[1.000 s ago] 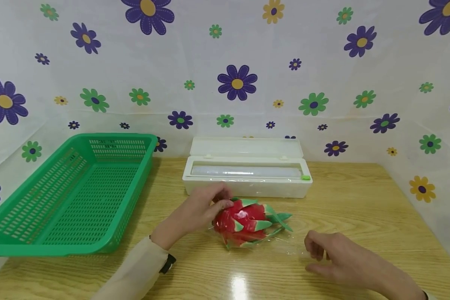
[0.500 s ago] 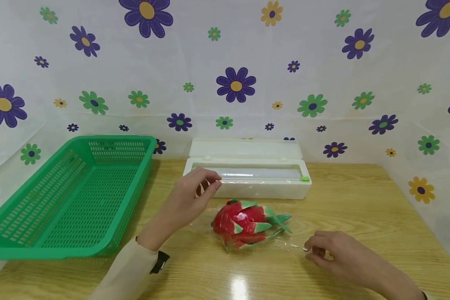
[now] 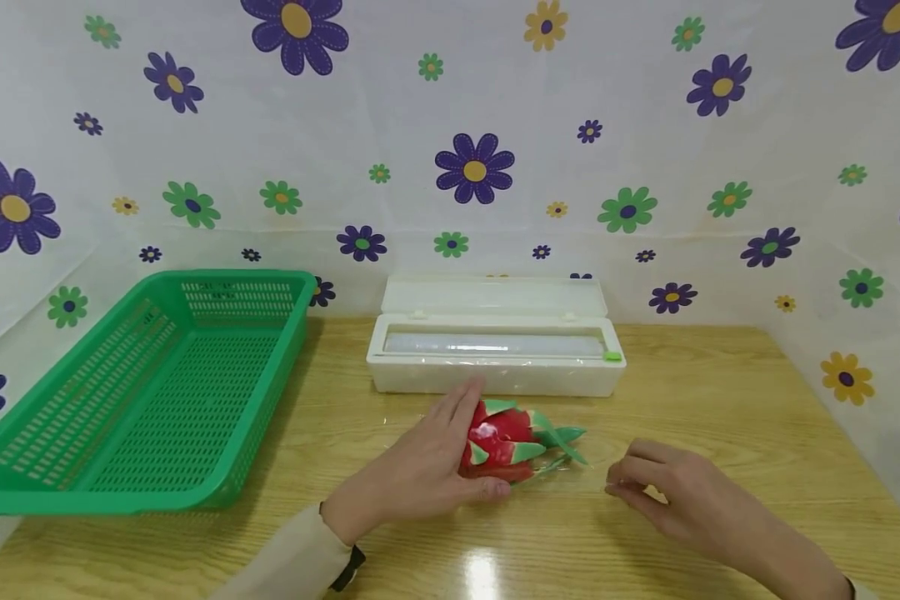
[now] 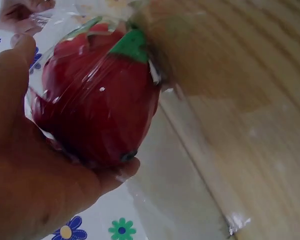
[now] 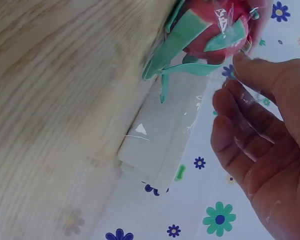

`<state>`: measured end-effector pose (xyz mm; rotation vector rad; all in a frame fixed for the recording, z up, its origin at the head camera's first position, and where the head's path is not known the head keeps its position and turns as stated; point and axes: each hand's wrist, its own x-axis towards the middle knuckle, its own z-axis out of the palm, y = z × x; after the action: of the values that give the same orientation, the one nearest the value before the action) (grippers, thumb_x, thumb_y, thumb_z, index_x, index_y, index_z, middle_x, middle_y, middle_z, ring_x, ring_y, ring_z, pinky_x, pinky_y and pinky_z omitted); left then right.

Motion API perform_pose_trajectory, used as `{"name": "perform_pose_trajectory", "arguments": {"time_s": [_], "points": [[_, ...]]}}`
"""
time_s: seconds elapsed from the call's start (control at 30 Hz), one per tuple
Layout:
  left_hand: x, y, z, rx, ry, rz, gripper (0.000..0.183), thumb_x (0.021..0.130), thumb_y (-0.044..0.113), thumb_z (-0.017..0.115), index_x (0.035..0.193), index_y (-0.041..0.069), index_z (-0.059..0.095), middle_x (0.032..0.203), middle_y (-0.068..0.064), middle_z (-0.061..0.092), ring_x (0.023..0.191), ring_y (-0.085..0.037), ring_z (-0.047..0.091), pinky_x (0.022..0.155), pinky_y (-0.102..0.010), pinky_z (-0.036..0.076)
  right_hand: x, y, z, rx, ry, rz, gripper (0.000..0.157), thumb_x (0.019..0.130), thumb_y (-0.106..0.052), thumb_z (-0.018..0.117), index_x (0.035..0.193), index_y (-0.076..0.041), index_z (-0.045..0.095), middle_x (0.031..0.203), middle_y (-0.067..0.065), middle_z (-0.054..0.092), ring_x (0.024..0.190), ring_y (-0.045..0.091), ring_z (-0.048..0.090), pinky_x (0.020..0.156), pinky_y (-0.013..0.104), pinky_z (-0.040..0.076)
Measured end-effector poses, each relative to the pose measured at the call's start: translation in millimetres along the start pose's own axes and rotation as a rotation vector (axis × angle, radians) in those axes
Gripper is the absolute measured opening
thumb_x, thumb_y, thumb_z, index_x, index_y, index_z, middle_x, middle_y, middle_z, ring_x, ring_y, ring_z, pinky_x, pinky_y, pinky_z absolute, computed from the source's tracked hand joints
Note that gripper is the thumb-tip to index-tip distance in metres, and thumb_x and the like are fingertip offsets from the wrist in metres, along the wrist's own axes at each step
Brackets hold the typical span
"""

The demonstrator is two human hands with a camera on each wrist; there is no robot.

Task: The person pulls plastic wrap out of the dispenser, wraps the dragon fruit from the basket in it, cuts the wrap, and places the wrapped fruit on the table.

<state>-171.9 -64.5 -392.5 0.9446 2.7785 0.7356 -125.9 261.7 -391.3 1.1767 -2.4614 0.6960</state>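
A red dragon fruit point(image 3: 498, 437) with green-tipped scales lies on its side on the table under clear plastic wrap point(image 4: 85, 80). My left hand point(image 3: 420, 467) lies against its left end, fingers straight along the far side and thumb stretched along the near side. In the left wrist view the palm cups the wrapped fruit point(image 4: 100, 100). To the right of its green leaves, my right hand point(image 3: 675, 492) holds thumb and forefinger together at the edge of the wrap. Strands of film show around those fingers in the right wrist view.
Behind the fruit stands a white wrap dispenser point(image 3: 495, 379) with its lid up and a film roll point(image 3: 495, 343) inside. A green slider point(image 3: 612, 356) sits at its right end. On the left is a green plastic basket point(image 3: 195, 400). A flowered cloth point(image 3: 540, 167) surrounds the table.
My left hand lifted off the fruit toward the dispenser, then came down flat against the fruit's left end. My right hand stays at the right with its fingertips drawn together on the wrap.
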Motion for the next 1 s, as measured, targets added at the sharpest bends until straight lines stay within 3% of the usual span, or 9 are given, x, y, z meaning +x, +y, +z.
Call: {"name": "perform_pose_trajectory", "arguments": {"time_s": [0.1, 0.13, 0.23, 0.37, 0.63, 0.73, 0.83, 0.97, 1.0], "points": [[4.7, -1.3, 4.9, -0.006, 0.027, 0.001, 0.104, 0.087, 0.067, 0.069, 0.163, 0.017, 0.018, 0.161, -0.003, 0.036, 0.146, -0.026, 0.038, 0.111, -0.047, 0.049, 5, -1, -0.4, -0.050, 0.072, -0.040, 0.040, 0.107, -0.041, 0.041, 0.091, -0.021, 0.072, 0.081, -0.016, 0.057, 0.068, -0.010, 0.049, 0.060, 0.005, 0.041], [5.6, -1.9, 5.8, 0.000, 0.039, 0.008, 0.099, 0.088, 0.065, 0.069, 0.161, 0.017, 0.022, 0.157, -0.003, 0.040, 0.142, -0.025, 0.041, 0.107, -0.046, 0.052, 7, -1, -0.6, -0.073, 0.095, -0.053, 0.042, 0.107, -0.042, 0.039, 0.090, -0.021, 0.072, 0.079, -0.016, 0.055, 0.067, -0.010, 0.046, 0.058, 0.004, 0.039], [7.2, -3.5, 6.0, 0.010, 0.057, 0.029, 0.087, 0.092, 0.059, 0.068, 0.157, 0.016, 0.029, 0.150, -0.004, 0.047, 0.136, -0.024, 0.046, 0.101, -0.043, 0.056, 13, -1, -1.9, -0.130, 0.155, -0.091, 0.043, 0.108, -0.040, 0.039, 0.088, -0.020, 0.071, 0.075, -0.013, 0.049, 0.063, -0.009, 0.040, 0.056, 0.003, 0.034], [6.6, -6.6, 2.3, 0.011, 0.041, 0.036, 0.085, 0.093, 0.056, 0.068, 0.157, 0.014, 0.029, 0.149, -0.006, 0.049, 0.134, -0.024, 0.048, 0.101, -0.039, 0.057, 22, -2, -5.2, -0.194, 0.202, -0.110, 0.044, 0.110, -0.038, 0.037, 0.088, -0.018, 0.070, 0.074, -0.011, 0.045, 0.063, -0.007, 0.036, 0.055, 0.003, 0.032], [8.4, -7.5, -1.3, 0.046, 0.054, 0.117, 0.080, 0.093, 0.050, 0.072, 0.154, 0.014, 0.035, 0.146, -0.007, 0.053, 0.133, -0.025, 0.050, 0.100, -0.039, 0.057, 49, -9, -6.5, -0.289, 0.204, -0.118, 0.048, 0.110, -0.041, 0.034, 0.089, -0.017, 0.070, 0.076, -0.008, 0.051, 0.065, 0.000, 0.040, 0.054, 0.009, 0.035], [10.9, -10.4, -2.1, 0.033, 0.038, 0.114, 0.079, 0.092, 0.048, 0.072, 0.154, 0.016, 0.034, 0.143, -0.005, 0.054, 0.130, -0.022, 0.050, 0.100, -0.037, 0.056, 59, -9, -5.1, -0.295, 0.213, -0.128, 0.048, 0.110, -0.041, 0.034, 0.089, -0.016, 0.070, 0.077, -0.007, 0.053, 0.064, 0.001, 0.040, 0.053, 0.011, 0.036], [15.1, -16.2, -4.7, -0.020, 0.003, 0.104, 0.076, 0.093, 0.047, 0.071, 0.154, 0.019, 0.035, 0.139, -0.002, 0.056, 0.125, -0.018, 0.051, 0.099, -0.034, 0.056, 71, -7, -4.7, -0.297, 0.214, -0.123, 0.045, 0.109, -0.040, 0.037, 0.090, -0.015, 0.070, 0.078, -0.005, 0.057, 0.064, 0.003, 0.046, 0.053, 0.015, 0.043], [19.6, -22.1, -8.5, -0.118, -0.050, 0.087, 0.070, 0.093, 0.050, 0.070, 0.151, 0.024, 0.038, 0.133, 0.004, 0.058, 0.117, -0.011, 0.054, 0.094, -0.028, 0.056, 85, 0, -2.2, -0.239, 0.185, -0.075, 0.005, 0.095, -0.014, 0.073, 0.091, -0.012, 0.071, 0.082, -0.002, 0.063, 0.066, 0.005, 0.054, 0.057, 0.019, 0.051], [20.1, -22.9, -9.2, -0.145, -0.069, 0.083, 0.070, 0.094, 0.052, 0.069, 0.150, 0.025, 0.039, 0.133, 0.006, 0.059, 0.116, -0.010, 0.055, 0.094, -0.028, 0.055, 87, 2, -0.5, -0.217, 0.179, -0.061, 0.009, 0.088, -0.007, 0.079, 0.091, -0.011, 0.072, 0.082, -0.002, 0.063, 0.065, 0.005, 0.054, 0.057, 0.019, 0.051]]}}
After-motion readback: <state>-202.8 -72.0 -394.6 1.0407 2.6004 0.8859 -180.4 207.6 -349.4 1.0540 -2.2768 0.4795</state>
